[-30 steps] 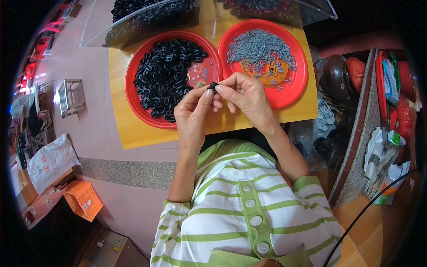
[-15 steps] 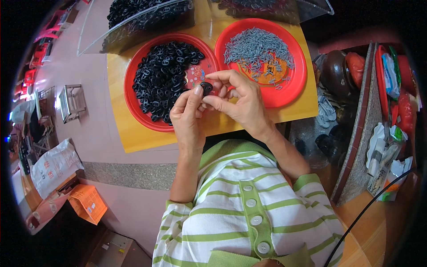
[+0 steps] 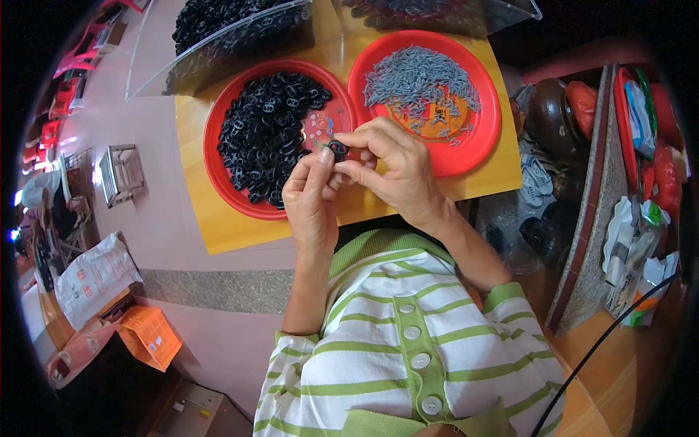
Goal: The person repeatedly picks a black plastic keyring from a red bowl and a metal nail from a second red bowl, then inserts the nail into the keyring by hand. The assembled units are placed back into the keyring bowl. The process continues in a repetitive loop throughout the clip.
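Above the near edge of the yellow table (image 3: 218,226), just over my striped shirt (image 3: 408,349), my left hand (image 3: 312,200) and right hand (image 3: 393,171) meet, both pinching one small black ring (image 3: 337,149) between thumbs and fingertips. The ring hovers over the rim of the left red plate (image 3: 218,175), which is heaped with more black rings (image 3: 269,131). Beside it, touching or nearly so, the right red plate (image 3: 484,138) holds a pile of small grey pins (image 3: 419,76).
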`<state>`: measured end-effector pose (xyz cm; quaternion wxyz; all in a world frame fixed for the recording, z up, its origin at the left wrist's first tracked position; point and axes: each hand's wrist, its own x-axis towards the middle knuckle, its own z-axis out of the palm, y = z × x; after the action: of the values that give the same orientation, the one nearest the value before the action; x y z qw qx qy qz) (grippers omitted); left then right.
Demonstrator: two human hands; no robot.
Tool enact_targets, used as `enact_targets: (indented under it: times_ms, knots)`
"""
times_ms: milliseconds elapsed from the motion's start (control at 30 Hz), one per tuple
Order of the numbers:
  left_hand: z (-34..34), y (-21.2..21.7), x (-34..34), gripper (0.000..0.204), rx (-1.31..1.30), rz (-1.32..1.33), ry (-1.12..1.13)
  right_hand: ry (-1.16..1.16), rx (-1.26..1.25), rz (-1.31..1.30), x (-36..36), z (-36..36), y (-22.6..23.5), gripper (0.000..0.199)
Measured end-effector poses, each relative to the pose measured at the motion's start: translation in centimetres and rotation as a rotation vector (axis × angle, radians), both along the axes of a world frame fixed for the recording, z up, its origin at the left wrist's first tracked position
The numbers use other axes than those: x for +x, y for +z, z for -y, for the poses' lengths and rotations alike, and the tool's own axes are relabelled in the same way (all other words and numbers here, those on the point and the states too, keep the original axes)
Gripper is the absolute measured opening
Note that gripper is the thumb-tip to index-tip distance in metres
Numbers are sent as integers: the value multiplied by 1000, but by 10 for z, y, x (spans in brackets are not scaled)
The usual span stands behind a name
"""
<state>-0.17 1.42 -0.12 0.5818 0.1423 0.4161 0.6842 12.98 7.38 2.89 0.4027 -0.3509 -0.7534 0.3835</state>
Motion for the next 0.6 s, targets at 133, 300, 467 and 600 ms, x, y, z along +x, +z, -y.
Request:
enact_targets:
  times_ms: [133,300,467,600]
  knots:
    - [1,7,4,10,-42,-116,22,-7,89,36,2,-1,-3,27]
    - [4,7,4,11,-40,-215,27,102,-327,-47,11,-4,7,24]
    - [1,11,9,13,20,-267,28,108,-571,-264,7,-1,2,17]
    - [3,8,9,14,12,-256,44,101,-644,-357,4,1,-3,16]
